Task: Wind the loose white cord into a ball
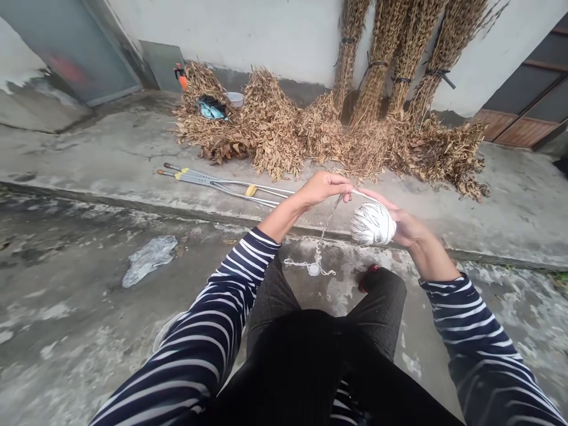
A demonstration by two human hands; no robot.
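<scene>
My left hand (326,187) pinches a strand of white cord (361,194) between thumb and fingers. This strand runs across to a ball of white cord (371,223) with thin dark lines over it. My right hand (403,226) is curled round the far side of the ball, and some of its fingers are hidden or slightly blurred. Below the left hand hangs a thin pale twisted cord (324,231). It leads down to a small white round piece (313,269) with knotted ends spread to both sides, low between my knees.
A pair of crutches (208,180) lies on the concrete ledge ahead. Behind them are heaps of dried plants (275,127), and tied bundles (377,71) lean on the wall. A clear plastic bag (151,260) lies on the ground at left. The ledge edge (89,198) crosses before my feet.
</scene>
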